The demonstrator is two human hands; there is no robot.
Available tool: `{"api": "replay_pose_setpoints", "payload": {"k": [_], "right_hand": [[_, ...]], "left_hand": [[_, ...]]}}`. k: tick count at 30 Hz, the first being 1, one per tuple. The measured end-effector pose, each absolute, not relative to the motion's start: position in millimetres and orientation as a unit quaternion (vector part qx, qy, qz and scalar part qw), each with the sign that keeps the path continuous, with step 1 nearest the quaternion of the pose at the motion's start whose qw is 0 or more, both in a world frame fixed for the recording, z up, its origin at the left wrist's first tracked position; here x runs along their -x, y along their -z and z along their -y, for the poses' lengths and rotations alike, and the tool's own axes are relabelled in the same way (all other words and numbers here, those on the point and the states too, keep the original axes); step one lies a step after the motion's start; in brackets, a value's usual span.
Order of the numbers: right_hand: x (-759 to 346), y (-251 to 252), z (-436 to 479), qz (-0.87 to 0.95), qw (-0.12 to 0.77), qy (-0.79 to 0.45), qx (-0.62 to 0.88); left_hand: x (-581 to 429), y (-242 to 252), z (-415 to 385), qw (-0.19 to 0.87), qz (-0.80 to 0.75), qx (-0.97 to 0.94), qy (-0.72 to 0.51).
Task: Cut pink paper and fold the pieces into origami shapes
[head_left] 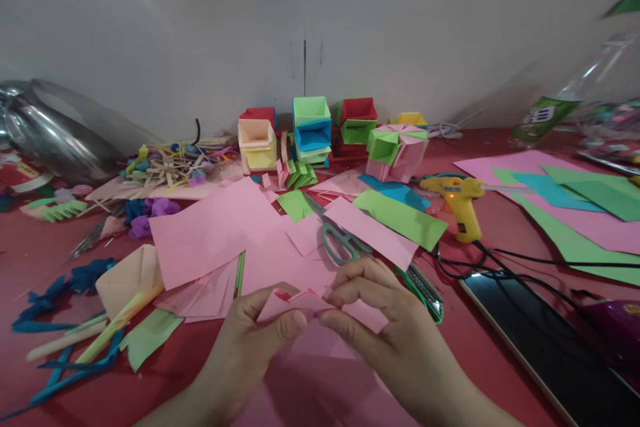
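Observation:
Between my two hands, low in the middle of the view, is a small folded piece of pink paper [295, 305]. My left hand [255, 330] is closed on its left side, thumb lying across the front. At its right end my right hand [377, 317] pinches the paper between thumb and fingers. Larger pink sheets [215, 233] lie beneath and behind the hands. Just beyond my right hand rest scissors [343, 243] with grey-green handles, partly under a pink paper strip [370, 232]. A green-handled cutter [425, 290] is beside that hand, partly hidden.
Folded paper boxes [313, 130] stand along the back wall. To the right are a yellow glue gun [463, 203] with its black cord, a dark phone-like device [540, 347], coloured sheets [575, 193] and a tilted bottle [550, 110]. Sticks [173, 170] and a metal kettle [60, 127] are left.

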State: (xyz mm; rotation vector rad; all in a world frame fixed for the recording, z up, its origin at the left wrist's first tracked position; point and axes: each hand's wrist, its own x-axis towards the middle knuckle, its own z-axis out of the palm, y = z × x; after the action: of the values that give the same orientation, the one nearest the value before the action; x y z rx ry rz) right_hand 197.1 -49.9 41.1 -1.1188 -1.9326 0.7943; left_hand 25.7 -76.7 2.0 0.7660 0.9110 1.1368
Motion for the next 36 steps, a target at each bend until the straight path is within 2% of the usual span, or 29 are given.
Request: {"api": "replay_pose_setpoints", "payload": {"k": [8, 14, 19, 25, 31, 36], "right_hand": [[-198.6, -41.9, 51.2, 0.757, 0.378, -0.305, 0.437], [-201.9, -48.8, 50.7, 0.820, 0.445, -0.146, 0.330], [-204.1, -45.9, 50.0, 0.829, 0.443, -0.109, 0.323], [-204.5, -43.1, 47.1, 0.845, 0.428, -0.078, 0.310], [-204.7, -43.7, 44.3, 0.843, 0.422, -0.116, 0.313], [-206.1, -42.2, 42.8, 0.840, 0.394, -0.170, 0.332]], "left_hand": [[-25.7, -3.9, 74.0, 0.660, -0.410, -0.356, -0.519], [-12.4, -23.6, 65.7, 0.444, -0.372, -0.663, -0.473], [-13.1, -28.5, 63.6, 0.355, -0.351, -0.706, -0.503], [-13.6, -24.3, 65.0, 0.362, -0.358, -0.704, -0.496], [-14.6, -20.2, 68.0, 0.438, -0.393, -0.658, -0.470], [-15.9, -18.6, 65.7, 0.461, -0.380, -0.655, -0.463]]}}
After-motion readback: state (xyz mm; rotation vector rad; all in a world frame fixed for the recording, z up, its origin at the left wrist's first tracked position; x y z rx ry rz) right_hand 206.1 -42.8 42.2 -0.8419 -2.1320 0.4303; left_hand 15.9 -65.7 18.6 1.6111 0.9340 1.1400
